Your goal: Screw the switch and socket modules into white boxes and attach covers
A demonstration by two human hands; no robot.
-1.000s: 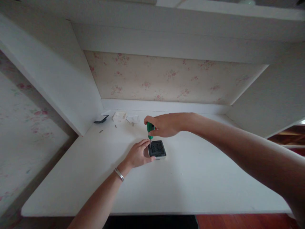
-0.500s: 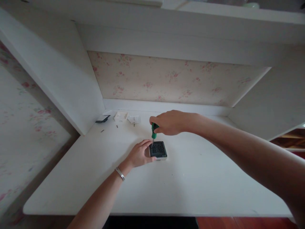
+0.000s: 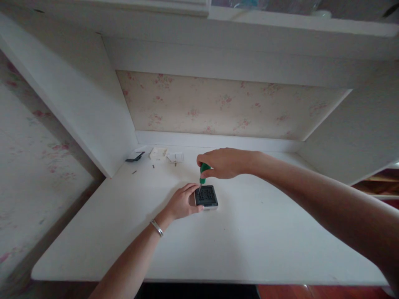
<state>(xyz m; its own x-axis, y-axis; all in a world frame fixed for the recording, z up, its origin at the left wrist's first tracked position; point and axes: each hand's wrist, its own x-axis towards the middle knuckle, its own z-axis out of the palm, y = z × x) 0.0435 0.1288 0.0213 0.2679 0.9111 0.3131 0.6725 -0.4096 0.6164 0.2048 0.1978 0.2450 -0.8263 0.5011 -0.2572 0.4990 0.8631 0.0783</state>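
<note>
A small dark square module (image 3: 207,196) lies flat on the white desk (image 3: 249,241), its back with ribs and holes facing up. My left hand (image 3: 181,202) grips its left edge, fingers curled against the side, a bracelet on the wrist. My right hand (image 3: 220,162) is closed round a green-handled screwdriver (image 3: 203,173). The screwdriver stands nearly upright, and its tip rests at the module's upper left corner.
At the back left of the desk lie a black flat part (image 3: 135,157), two white plastic pieces (image 3: 158,153) (image 3: 175,157) and a few small dark screws (image 3: 134,171). A white side panel rises on the left, a shelf overhead, floral wallpaper behind.
My right hand with the screwdriver has shifted slightly and dropped a little toward the module. My left hand and the module have stayed put. The view has drifted a bit.
</note>
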